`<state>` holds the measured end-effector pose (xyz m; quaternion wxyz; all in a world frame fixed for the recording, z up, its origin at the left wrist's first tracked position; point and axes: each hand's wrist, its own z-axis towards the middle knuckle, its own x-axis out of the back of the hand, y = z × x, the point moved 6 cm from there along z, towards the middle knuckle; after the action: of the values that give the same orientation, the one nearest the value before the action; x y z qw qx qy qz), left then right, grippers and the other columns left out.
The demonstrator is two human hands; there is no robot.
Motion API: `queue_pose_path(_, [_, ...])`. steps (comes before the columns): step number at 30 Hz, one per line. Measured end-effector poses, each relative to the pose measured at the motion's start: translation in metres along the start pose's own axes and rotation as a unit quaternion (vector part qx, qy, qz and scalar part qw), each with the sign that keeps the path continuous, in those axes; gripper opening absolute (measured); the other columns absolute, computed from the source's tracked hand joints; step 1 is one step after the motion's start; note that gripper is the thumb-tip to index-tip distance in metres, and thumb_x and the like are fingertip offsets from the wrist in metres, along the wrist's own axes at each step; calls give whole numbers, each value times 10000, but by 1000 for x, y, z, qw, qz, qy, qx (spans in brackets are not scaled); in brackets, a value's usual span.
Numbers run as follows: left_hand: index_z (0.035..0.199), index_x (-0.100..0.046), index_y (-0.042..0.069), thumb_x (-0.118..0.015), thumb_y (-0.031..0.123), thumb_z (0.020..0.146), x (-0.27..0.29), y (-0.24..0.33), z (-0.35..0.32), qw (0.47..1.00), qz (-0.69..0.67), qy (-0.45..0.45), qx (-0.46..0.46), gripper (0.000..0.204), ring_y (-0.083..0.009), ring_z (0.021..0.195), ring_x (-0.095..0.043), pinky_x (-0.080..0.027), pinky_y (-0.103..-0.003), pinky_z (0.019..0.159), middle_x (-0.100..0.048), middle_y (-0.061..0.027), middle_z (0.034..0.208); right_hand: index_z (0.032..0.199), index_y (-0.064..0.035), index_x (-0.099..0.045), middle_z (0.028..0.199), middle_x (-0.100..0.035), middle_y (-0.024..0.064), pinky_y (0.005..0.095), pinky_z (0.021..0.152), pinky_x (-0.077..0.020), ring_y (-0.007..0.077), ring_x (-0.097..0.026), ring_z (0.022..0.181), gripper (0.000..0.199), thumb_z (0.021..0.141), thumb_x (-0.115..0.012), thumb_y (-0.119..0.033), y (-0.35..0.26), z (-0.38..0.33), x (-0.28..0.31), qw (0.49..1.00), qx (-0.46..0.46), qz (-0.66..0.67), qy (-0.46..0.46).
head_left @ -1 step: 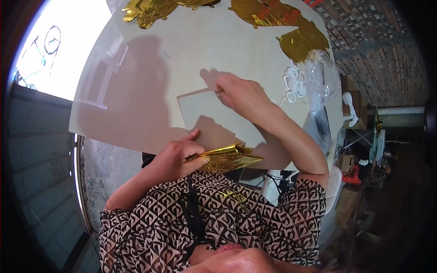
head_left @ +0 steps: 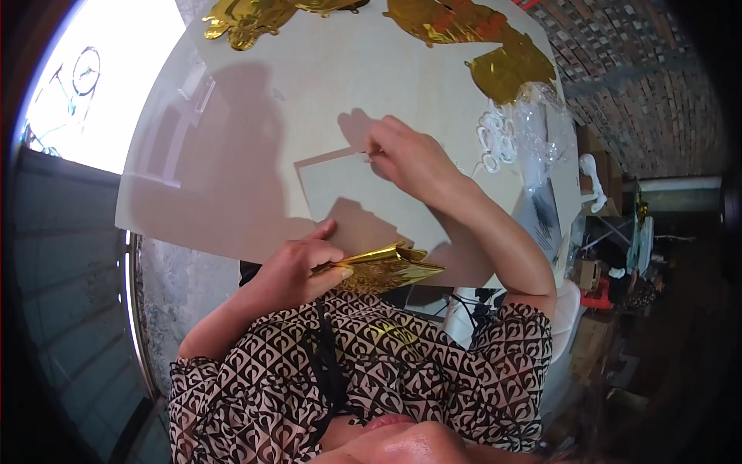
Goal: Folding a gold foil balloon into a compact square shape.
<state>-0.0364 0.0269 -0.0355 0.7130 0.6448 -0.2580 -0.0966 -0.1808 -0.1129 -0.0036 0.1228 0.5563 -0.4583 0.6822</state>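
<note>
My left hand [head_left: 297, 267] is closed round a folded gold foil piece [head_left: 379, 267], thumb laid along its near edge, close to my chest and the table's near edge. Beyond it a pale rectangular sheet [head_left: 359, 182] lies on the table, partly in shadow. At the sheet's far right corner is my right hand [head_left: 406, 151], its fingers pinched together. What sits between those fingertips is too small to tell. My right forearm passes over the sheet's right side.
Flat gold foil pieces [head_left: 510, 75] lie along the far side of the pale table [head_left: 325, 85]. White looped strips [head_left: 495, 138] and a clear plastic bag [head_left: 541, 127] lie at the right. Cardboard boxes [head_left: 589, 340] stand off to the right, near a brick wall [head_left: 641, 93].
The view has shifted very slightly, and my right hand sits a touch higher. My left hand keeps its hold on the gold foil piece.
</note>
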Motion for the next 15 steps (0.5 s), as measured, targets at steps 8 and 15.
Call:
queue_pose_path(8, [836, -654, -21, -675, 70, 884, -6, -3, 0, 999, 11, 28, 13, 105, -342, 519, -522, -297, -463, 1215, -502, -139, 552, 1129, -32, -654, 1109, -696, 55, 306, 936, -507, 154, -646, 1050, 229, 902, -666, -1, 62, -36, 69, 945, 20, 271, 182])
queue_pose_path(15, [849, -646, -24, -677, 60, 880, -6, -2, 4, 997, 0, 43, 57, 95, -365, 545, -534, -276, -465, 1220, -559, -164, 625, 1096, -81, -706, 1120, -690, 95, 353, 942, -518, 270, -651, 1053, 281, 831, -703, 10, 90, -101, 55, 990, -52, -39, 123])
